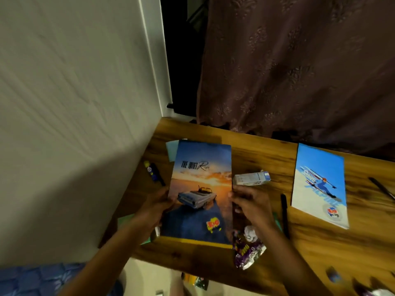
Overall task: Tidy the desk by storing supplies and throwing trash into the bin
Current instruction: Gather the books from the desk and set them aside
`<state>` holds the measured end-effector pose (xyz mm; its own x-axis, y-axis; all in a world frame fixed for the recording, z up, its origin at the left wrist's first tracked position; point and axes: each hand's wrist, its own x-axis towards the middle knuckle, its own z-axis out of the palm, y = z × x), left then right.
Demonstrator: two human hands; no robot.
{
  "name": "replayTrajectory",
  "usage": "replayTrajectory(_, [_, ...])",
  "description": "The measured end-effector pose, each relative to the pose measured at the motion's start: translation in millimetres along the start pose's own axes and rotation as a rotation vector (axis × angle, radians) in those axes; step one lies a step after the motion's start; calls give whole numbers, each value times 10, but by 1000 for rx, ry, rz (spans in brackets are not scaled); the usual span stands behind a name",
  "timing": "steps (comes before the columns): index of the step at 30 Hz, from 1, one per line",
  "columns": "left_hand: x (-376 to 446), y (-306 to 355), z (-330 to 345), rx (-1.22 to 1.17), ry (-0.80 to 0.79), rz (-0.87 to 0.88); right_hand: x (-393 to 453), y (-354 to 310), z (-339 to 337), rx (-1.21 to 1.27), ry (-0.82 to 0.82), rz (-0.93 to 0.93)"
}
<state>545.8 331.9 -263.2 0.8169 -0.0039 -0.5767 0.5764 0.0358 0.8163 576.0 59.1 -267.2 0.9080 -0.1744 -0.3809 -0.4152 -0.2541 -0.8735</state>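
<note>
**Ana:** Two hands are on the car notebook (199,193) right now. Your left hand (157,207) pinches its left edge, and your right hand (249,205) pinches its right edge. Each grip looks curled round the cover, thumb on top.

**Ben:** Where is the notebook?

**Ana:** It sits between your two grips, over the left end of the worktop (267,159). I cannot tell if it is lifted or lying flat.

**Ben:** What is close by?

**Ana:** Just past your right grip lies a small carton (251,178). Under your right wrist sit a white paper ball (250,231) and a purple wrapper (249,252). Those look like trash to me. Beyond your left grip is a little glue tube (152,171). A black pen (284,214) lies out to the right of your right grip, and a ski notebook (319,185) is further that way.

**Ben:** How do you do this bit well?

**Ana:** I think you should hold both edges evenly so the cover does not bend. Lift it straight up, so it does not drag the green papers (172,149) under it. Keep your right wrist high, or it may knock the wrapper off the worktop. Then carry it to where the supplies go.
</note>
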Motion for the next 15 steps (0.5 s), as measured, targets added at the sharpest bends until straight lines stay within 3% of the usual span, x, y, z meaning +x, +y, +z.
replayTrajectory(9, [-57, -623, 259, 558, 356, 184, -409, 816, 118, -265, 111, -33])
replayTrajectory(15, [-70, -800, 318, 767, 442, 255, -376, 894, 212, -295, 96, -92])
